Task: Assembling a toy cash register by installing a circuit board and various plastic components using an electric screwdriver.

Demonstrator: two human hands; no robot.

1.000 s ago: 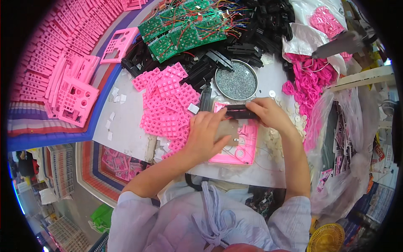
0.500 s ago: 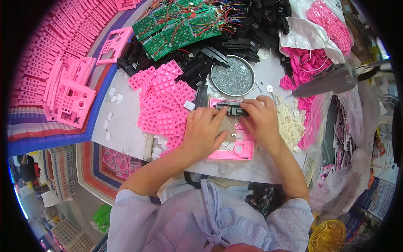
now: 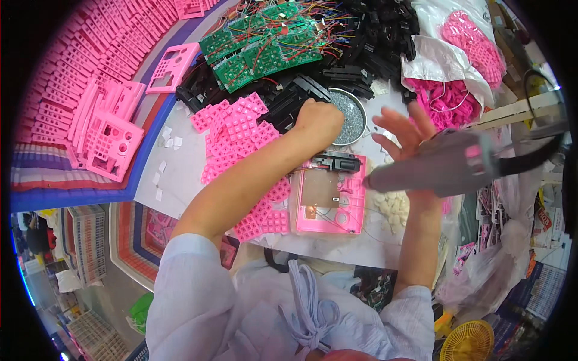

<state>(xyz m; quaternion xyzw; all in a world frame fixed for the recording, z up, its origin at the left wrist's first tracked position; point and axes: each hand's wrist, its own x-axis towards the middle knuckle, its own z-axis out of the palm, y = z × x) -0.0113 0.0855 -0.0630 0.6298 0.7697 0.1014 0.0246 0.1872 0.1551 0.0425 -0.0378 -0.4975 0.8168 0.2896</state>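
Observation:
My left hand [image 3: 321, 122] is at the left rim of a round metal bowl [image 3: 362, 108] of small silvery screws, its fingers curled and their tips hidden. My right hand [image 3: 404, 133] is raised with fingers spread, beside and partly behind a hanging grey electric screwdriver [image 3: 433, 168]. Below my hands a pink plastic housing [image 3: 353, 221] lies on the table. In it are a brown-grey board [image 3: 320, 185] and thin wires. A black plastic mechanism [image 3: 337, 161] lies across its far end.
Pink keypads [image 3: 232, 150] are heaped on the left, with green circuit boards [image 3: 265, 51] and black mechanisms [image 3: 367, 36] behind. Off-white small parts [image 3: 390, 210] lie to the right. Stacked pink housings [image 3: 111, 141] fill the far left. A bag of pink parts [image 3: 439, 99] stands back right.
Both hands have left the black mechanism, which stays in the housing. My left hand has moved to the screw bowl; my right has risen toward the screwdriver, which has come nearer.

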